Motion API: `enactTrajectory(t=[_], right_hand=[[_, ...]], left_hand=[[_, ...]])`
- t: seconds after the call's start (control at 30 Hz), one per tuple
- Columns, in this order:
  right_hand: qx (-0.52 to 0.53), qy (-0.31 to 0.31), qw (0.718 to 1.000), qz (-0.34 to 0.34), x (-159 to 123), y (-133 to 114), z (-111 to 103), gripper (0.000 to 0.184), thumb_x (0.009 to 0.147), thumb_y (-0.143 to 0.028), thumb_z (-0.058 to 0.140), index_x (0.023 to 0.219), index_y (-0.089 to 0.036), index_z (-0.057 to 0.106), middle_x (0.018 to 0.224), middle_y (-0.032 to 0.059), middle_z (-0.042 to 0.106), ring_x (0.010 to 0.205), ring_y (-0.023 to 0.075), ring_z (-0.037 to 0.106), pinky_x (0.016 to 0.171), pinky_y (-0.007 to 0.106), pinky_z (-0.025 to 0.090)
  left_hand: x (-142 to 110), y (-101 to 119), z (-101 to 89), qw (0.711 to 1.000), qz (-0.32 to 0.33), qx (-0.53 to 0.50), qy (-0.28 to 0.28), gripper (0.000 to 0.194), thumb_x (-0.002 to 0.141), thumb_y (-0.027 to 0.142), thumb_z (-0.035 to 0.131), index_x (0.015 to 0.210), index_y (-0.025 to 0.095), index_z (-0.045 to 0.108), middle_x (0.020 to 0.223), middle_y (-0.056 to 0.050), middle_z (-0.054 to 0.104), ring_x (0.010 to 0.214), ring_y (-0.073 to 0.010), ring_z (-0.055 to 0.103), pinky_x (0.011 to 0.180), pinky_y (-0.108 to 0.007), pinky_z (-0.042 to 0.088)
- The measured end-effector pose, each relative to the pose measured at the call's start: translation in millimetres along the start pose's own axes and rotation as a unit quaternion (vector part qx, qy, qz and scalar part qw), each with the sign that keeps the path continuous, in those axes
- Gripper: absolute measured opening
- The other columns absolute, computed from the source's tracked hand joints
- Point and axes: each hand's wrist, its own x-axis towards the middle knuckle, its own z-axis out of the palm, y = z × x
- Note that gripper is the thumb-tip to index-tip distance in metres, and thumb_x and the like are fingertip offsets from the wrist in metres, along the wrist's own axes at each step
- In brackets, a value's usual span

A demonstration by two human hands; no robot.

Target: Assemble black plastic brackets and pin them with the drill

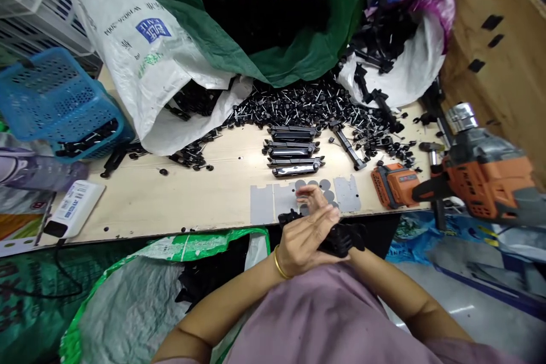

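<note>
Close to my body at the bench's front edge, my left hand, with a yellow bangle at its wrist, lies over a black plastic part. My right hand is mostly hidden behind the left; curled fingers show beyond it. The part is held between both hands, and its dark ends stick out on either side. Just past the fingers, grey pads and round grey discs lie on the bench. Farther back rests a neat stack of long black plastic assemblies, beside a single angled black bar.
Small black pins are heaped behind the stack, below a green sack and a white sack. An orange cordless impact wrench lies right. Left are a blue basket, a purple bottle and a white device.
</note>
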Motion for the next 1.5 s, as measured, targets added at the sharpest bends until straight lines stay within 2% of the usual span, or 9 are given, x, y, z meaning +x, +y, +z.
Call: enactTrajectory(t=[0.23,0.37,0.57,0.7,0.83,0.97,1.07,1.33,1.5], right_hand=[[0.2,0.096,0.974,0.034,-24.4,22.6,-57.3,0.036,0.094,-0.042,0.016,0.098,-0.019,0.044,0.087,0.008,0.058,0.079,0.0171,0.06,0.072,0.032,0.05],[0.192,0.158,0.968,0.024,-22.7,33.9,-68.8,0.031,0.093,-0.042,0.029,0.094,-0.019,0.049,0.082,0.0054,0.058,0.073,0.0162,0.057,0.069,0.031,0.048],[-0.055,0.218,0.973,-0.046,8.5,36.2,-88.4,0.024,0.088,-0.041,0.045,0.091,-0.019,0.053,0.084,0.0052,0.059,0.081,0.0186,0.056,0.077,0.033,0.045],[-0.278,0.241,0.923,-0.112,43.5,26.3,-111.3,0.021,0.089,-0.032,0.041,0.095,-0.017,0.055,0.095,0.0108,0.058,0.095,0.0237,0.05,0.086,0.038,0.04],[-0.407,0.242,0.878,-0.068,92.0,30.9,-128.9,0.026,0.087,-0.028,0.042,0.103,-0.012,0.056,0.102,0.017,0.055,0.099,0.0296,0.046,0.085,0.042,0.038],[-0.464,0.224,0.857,-0.024,117.8,34.9,-127.9,0.032,0.085,-0.03,0.046,0.108,-0.011,0.055,0.105,0.0192,0.054,0.099,0.0335,0.046,0.081,0.044,0.038],[-0.435,0.232,0.867,-0.079,109.3,29.1,-116.0,0.034,0.087,-0.032,0.045,0.113,-0.012,0.053,0.109,0.0175,0.052,0.103,0.0316,0.045,0.085,0.044,0.038],[-0.34,0.166,0.908,-0.18,94.2,30.1,-48.1,0.034,0.089,-0.032,0.042,0.118,-0.017,0.051,0.118,0.0147,0.05,0.111,0.0277,0.045,0.093,0.044,0.039],[-0.311,0.145,0.921,-0.183,105.9,29.1,-66.5,0.035,0.089,-0.04,0.045,0.115,-0.019,0.052,0.113,0.0129,0.053,0.107,0.0268,0.047,0.093,0.044,0.039]], left_hand=[[-7.9,-28.2,3.0,0.997,-0.014,0.078,-0.016,0.073,0.079,0.046,0.063,0.138,0.011,0.036,0.118,-0.015,0.064,0.114,-0.025,0.057,0.092,-0.033,0.053],[-24.4,-63.5,18.2,0.984,-0.013,0.168,-0.055,0.063,0.085,0.043,0.056,0.136,0.011,0.039,0.12,-0.016,0.062,0.12,-0.0272,0.052,0.094,-0.036,0.051],[-39.6,-92.2,43.8,0.951,-0.046,0.244,-0.182,0.05,0.09,0.032,0.049,0.137,0.017,0.041,0.135,-0.011,0.05,0.133,-0.0274,0.036,0.106,-0.043,0.04],[-36.6,-87.1,37.6,0.931,-0.043,0.262,-0.253,0.054,0.091,0.014,0.042,0.143,0.024,0.031,0.146,-0.006,0.036,0.138,-0.0242,0.027,0.111,-0.045,0.032],[-23.3,-96.1,31.6,0.92,-0.03,0.278,-0.276,0.059,0.09,0.007,0.035,0.144,0.027,0.025,0.151,-0.004,0.026,0.14,-0.0216,0.019,0.114,-0.044,0.026],[-12.2,-105.1,30.1,0.915,-0.029,0.274,-0.295,0.059,0.09,0.009,0.038,0.145,0.026,0.023,0.152,-0.007,0.021,0.141,-0.0224,0.016,0.114,-0.044,0.022],[-10.2,-105.1,29.6,0.912,-0.043,0.261,-0.312,0.059,0.091,0.021,0.044,0.145,0.024,0.022,0.153,-0.009,0.019,0.141,-0.0242,0.015,0.114,-0.045,0.022],[-20.0,-101.5,36.0,0.905,-0.118,0.288,-0.289,0.057,0.089,0.019,0.046,0.143,0.021,0.028,0.152,-0.011,0.021,0.142,-0.0274,0.014,0.113,-0.052,0.019],[-1.1,-115.1,-8.9,0.966,-0.085,0.128,-0.209,0.052,0.09,0.034,0.047,0.138,0.017,0.037,0.145,-0.01,0.038,0.135,-0.0198,0.033,0.11,-0.036,0.034]])
